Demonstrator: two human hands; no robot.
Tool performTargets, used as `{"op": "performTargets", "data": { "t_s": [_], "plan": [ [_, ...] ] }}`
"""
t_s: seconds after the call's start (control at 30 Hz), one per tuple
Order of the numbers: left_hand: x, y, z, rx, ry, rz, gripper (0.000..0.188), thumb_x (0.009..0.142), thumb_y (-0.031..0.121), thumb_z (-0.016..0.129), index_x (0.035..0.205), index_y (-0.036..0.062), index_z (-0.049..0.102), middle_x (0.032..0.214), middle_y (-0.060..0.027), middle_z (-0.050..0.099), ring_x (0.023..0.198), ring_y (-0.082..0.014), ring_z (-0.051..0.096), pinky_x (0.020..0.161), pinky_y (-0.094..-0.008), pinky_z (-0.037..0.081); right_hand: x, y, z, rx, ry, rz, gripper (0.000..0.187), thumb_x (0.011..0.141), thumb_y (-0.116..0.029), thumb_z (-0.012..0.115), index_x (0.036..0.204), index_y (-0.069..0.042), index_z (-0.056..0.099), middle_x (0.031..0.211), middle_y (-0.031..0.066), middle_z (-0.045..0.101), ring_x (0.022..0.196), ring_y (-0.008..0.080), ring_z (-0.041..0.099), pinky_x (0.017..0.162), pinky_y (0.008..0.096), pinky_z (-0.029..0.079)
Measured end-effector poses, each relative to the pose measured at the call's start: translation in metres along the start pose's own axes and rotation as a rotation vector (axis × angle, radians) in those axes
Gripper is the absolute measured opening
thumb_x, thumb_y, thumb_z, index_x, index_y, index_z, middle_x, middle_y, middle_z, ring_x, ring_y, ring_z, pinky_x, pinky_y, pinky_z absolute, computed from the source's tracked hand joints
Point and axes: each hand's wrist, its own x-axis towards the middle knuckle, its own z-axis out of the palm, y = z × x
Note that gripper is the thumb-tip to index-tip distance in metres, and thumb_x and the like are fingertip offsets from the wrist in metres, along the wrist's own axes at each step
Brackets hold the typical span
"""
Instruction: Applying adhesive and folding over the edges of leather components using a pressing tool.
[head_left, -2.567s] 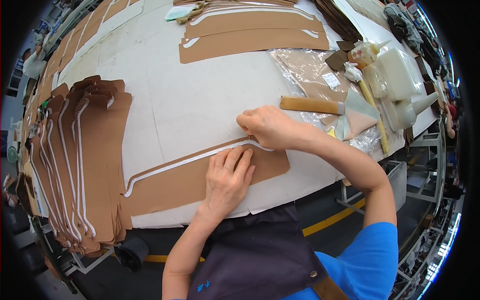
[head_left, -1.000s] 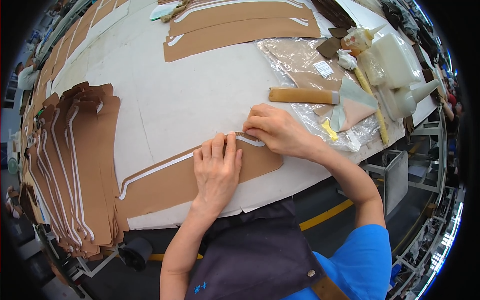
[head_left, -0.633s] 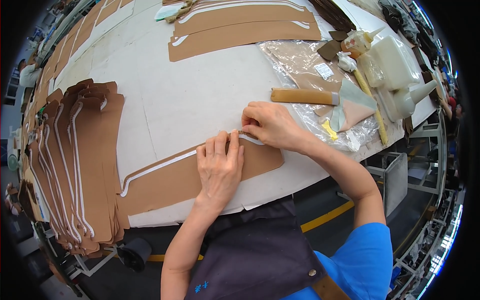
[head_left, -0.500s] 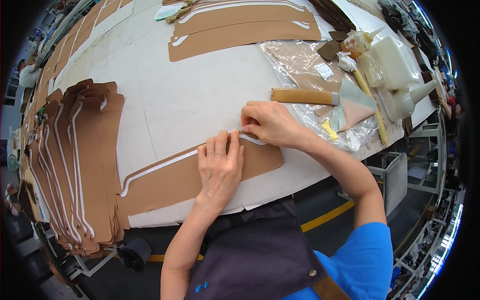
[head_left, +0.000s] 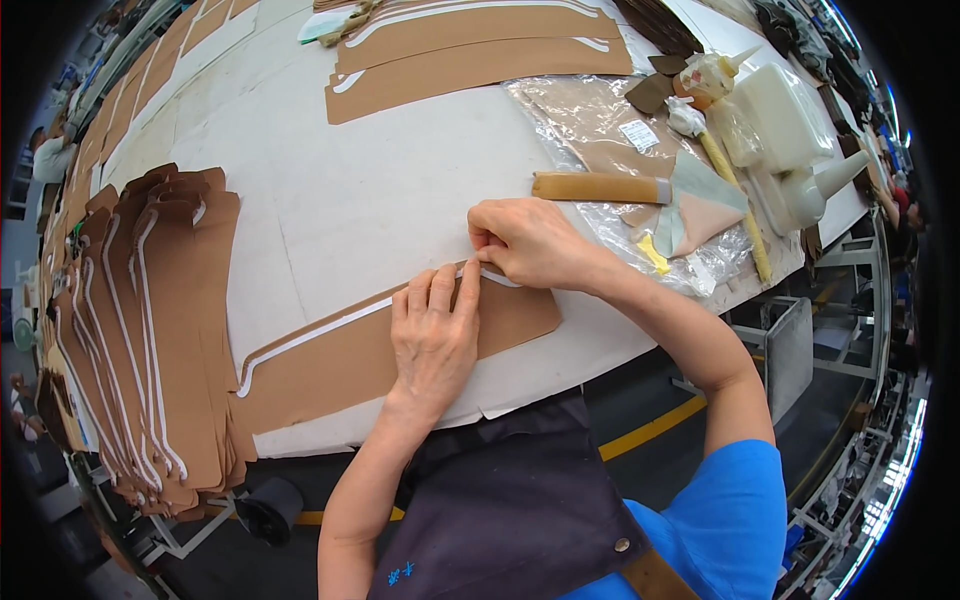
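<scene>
One brown panel [head_left: 320, 365] | left hand [head_left: 437, 335]: flat atop it | right hand [head_left: 532, 243]: pinched on its far edge

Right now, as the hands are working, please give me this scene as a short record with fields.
Left hand: laid on the brown piece, fingers stretched toward its far edge
Right hand: fingers bent together at that edge, beside the left hand; grip partly hidden
White strip: along the far edge
Left: stack of brown pieces
Right: clear bag, tan bar, bottles
</scene>
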Motion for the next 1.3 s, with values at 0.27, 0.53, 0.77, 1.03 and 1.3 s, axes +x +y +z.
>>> {"op": "performTargets", "data": {
  "t_s": [0.27, 0.53, 0.77, 1.03, 1.3],
  "plan": [
    [0.0, 0.001, -0.001, 0.022, -0.011, -0.002, 0.051, 0.084, -0.001, 0.071, 0.134, 0.0061, 0.069, 0.123, -0.0101, 0.063, 0.113, -0.0299, 0.061, 0.092, -0.0441, 0.048, -0.003, 0.005, 0.004, 0.04, 0.048, -0.022, 0.009, 0.085, -0.007, 0.069, 0.085, -0.003, 0.061, 0.081, 0.0137, 0.067, 0.077, 0.0364, 0.064, 0.069, 0.0455, 0.05],
    [0.0, 0.001, -0.001, 0.01, 0.027, -0.015, 0.047, 0.082, -0.003, 0.071, 0.128, 0.0059, 0.073, 0.121, -0.0101, 0.065, 0.11, -0.0296, 0.063, 0.091, -0.0432, 0.051, -0.001, 0.007, 0.0, 0.116, -0.001, 0.027, 0.009, 0.086, -0.009, 0.071, 0.088, -0.004, 0.064, 0.084, 0.0117, 0.069, 0.076, 0.0317, 0.066, 0.068, 0.0428, 0.051],
    [0.0, 0.001, -0.001, -0.009, 0.045, -0.02, 0.047, 0.083, -0.003, 0.072, 0.129, 0.0053, 0.073, 0.12, -0.0102, 0.066, 0.109, -0.0296, 0.064, 0.09, -0.0428, 0.051, 0.004, 0.008, 0.001, 0.077, -0.029, 0.008, 0.01, 0.086, -0.01, 0.073, 0.087, -0.004, 0.064, 0.082, 0.0114, 0.069, 0.075, 0.0317, 0.067, 0.067, 0.0432, 0.05],
    [-0.001, -0.003, -0.003, -0.11, 0.086, -0.072, 0.036, 0.087, -0.001, 0.072, 0.124, 0.0022, 0.072, 0.124, -0.0131, 0.067, 0.113, -0.0319, 0.064, 0.092, -0.0434, 0.054, 0.029, -0.005, 0.001, -0.219, -0.207, -0.142, 0.008, 0.088, -0.008, 0.07, 0.09, -0.005, 0.063, 0.081, 0.0153, 0.069, 0.078, 0.0378, 0.067, 0.067, 0.0467, 0.05],
    [-0.014, -0.084, -0.087, -0.145, -0.09, -0.292, 0.04, 0.082, 0.01, 0.084, 0.119, 0.0037, 0.068, 0.11, -0.0116, 0.068, 0.112, -0.0318, 0.062, 0.095, -0.041, 0.051, -0.012, 0.034, -0.063, 0.363, 0.18, 0.155, 0.009, 0.099, -0.01, 0.07, 0.1, -0.002, 0.066, 0.086, -0.0003, 0.066, 0.077, 0.0075, 0.061, 0.068, 0.0249, 0.049]
  ]
}}
